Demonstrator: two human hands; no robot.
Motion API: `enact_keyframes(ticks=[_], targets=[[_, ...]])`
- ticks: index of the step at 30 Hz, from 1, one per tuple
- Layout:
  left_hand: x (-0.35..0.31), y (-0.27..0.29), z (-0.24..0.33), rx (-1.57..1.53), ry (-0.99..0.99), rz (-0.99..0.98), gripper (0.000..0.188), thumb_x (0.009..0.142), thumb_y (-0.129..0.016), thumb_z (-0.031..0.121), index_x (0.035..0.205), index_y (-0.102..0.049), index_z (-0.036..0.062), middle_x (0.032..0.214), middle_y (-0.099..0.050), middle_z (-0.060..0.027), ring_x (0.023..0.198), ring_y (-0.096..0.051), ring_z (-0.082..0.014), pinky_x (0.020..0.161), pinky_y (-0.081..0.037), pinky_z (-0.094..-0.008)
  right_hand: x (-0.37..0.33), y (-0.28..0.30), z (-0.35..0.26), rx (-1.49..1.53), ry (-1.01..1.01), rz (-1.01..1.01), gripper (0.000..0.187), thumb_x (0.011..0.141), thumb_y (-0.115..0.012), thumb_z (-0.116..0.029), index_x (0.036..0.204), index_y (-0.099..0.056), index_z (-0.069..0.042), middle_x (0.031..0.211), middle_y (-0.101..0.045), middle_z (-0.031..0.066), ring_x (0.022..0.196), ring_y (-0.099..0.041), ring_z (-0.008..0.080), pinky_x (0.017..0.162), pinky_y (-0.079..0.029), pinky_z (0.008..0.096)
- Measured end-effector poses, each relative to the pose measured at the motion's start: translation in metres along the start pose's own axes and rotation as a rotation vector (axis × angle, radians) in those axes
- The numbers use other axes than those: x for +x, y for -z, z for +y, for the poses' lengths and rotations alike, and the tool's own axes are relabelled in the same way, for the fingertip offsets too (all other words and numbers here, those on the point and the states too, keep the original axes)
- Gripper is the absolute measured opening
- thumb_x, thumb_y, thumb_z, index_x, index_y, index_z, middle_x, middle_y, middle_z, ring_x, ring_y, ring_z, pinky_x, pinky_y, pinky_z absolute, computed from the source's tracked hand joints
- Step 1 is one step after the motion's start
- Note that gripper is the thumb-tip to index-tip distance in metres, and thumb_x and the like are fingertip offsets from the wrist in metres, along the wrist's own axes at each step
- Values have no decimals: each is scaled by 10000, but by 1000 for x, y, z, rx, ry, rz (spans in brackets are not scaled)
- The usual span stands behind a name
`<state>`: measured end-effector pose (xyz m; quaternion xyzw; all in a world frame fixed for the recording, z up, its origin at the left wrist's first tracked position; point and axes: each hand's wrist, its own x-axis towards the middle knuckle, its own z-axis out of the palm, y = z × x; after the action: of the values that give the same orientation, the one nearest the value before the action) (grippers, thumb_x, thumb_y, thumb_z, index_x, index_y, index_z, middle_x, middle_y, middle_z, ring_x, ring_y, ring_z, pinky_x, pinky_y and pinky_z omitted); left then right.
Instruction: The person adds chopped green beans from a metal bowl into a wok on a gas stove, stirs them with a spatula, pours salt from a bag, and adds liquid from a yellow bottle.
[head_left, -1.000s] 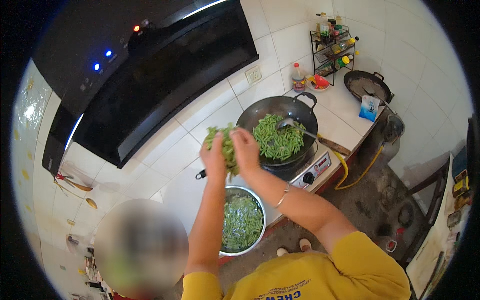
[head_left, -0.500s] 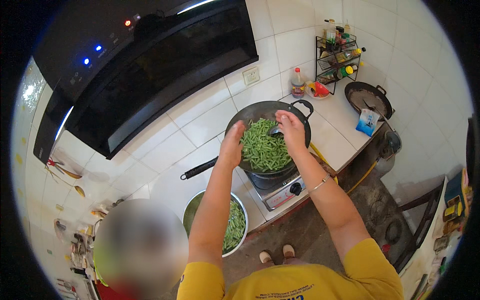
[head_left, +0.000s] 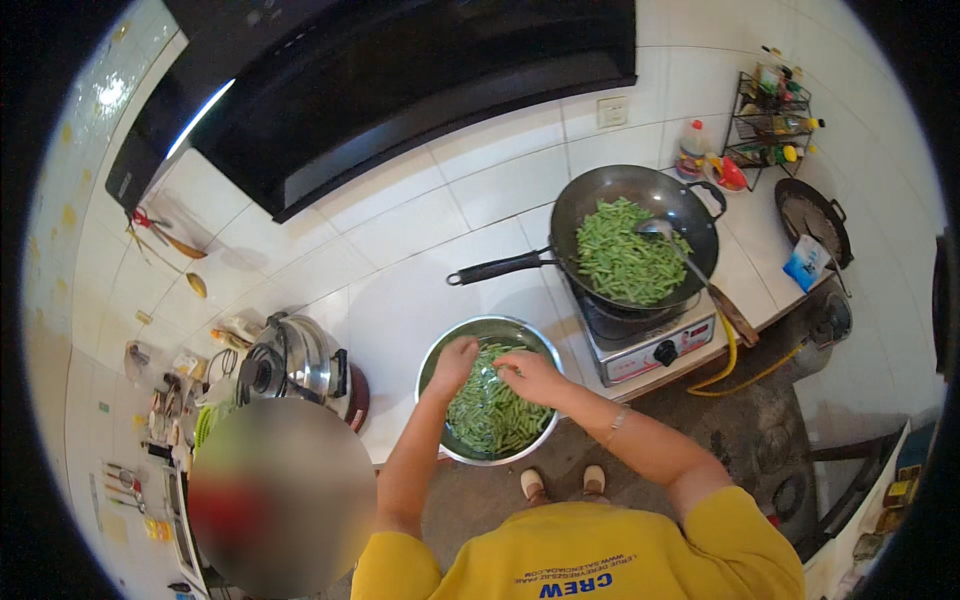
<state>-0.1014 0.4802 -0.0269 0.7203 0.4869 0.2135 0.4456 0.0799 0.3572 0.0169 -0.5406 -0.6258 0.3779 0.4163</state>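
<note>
The work looks partly along, judging by how the cut green beans are split between two vessels: one heap of beans [head_left: 625,265] lies in the dark wok [head_left: 625,182], gathered toward its middle with bare metal showing around it, while another share of beans [head_left: 495,415] is in the metal basin [head_left: 510,328], spread over much of its floor under a wet-looking sheen. So one portion is already in the wok, and a good amount outside it is left. The left hand [head_left: 457,365] is over the far left part of the basin with its fingers curled, and the right hand [head_left: 530,378] reaches in from the right, thumb and fingers drawn near each other above the beans; whether either has a grip on any beans, I cannot tell. The basin rests on the pale surface [head_left: 400,310], in front and to the left of the wok, which sits on the gas stove [head_left: 625,368]. A ladle [head_left: 655,228] leans in the wok, its bowl by the beans and its wooden handle out over the near right rim. Whether the burner is lit does not show
</note>
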Motion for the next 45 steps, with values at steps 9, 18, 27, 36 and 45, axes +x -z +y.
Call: enact_keyframes(ticks=[9, 18, 27, 36, 45], targets=[[10, -26, -111, 413, -370, 237, 295, 804, -497, 78, 1065, -563, -43, 1118, -554, -258, 1051, -529, -435, 898, -428, -516, 97, -114, 105, -808, -94, -13, 288, 886, -494, -199, 1131, -630, -131, 1204, -571, 140, 1125, -521, 305, 968, -335, 545], [21, -13, -95, 515, 255, -587, 425, 877, -494, 376, 1214, -593, 135, 1253, -569, -132, 1127, -546, -353, 939, -444, -458, 112, -78, 73, -959, -623, -451, 316, 784, -598, -223, 1048, -686, -74, 1156, -632, 138, 1095, -577, 318, 935, -413, 498], [-28, 2, -52, 396, 362, -1048, 845, 823, -616, 535, 1477, -208, 190, 1476, -312, -147, 1304, -382, -344, 905, -483, -528, 58, -68, 130, -896, -740, -946, 462, 948, -425, -399, 1135, -634, -33, 1230, -581, 168, 1095, -562, 352, 853, -486, 455], [-77, -47, -65, -851, 906, -494, 571, 911, -517, 489, 1374, -379, 185, 1351, -470, -100, 1196, -469, -320, 911, -413, -609, 1, -108, 111, 366, -1188, 192, 489, 950, -451, -386, 1298, -482, -44, 1322, -492, 164, 1156, -524, 324, 908, -430, 465], [-72, -79, -17, -1211, 418, 234, 294, 956, -459, 360, 1036, -571, 101, 971, -598, -69, 864, -580, -204, 773, -473, -359, 3, -124, 45, 458, -616, 675, 326, 913, -531, -254, 1089, -619, 6, 1037, -632, 87, 912, -580, 164, 800, -460, 313]])
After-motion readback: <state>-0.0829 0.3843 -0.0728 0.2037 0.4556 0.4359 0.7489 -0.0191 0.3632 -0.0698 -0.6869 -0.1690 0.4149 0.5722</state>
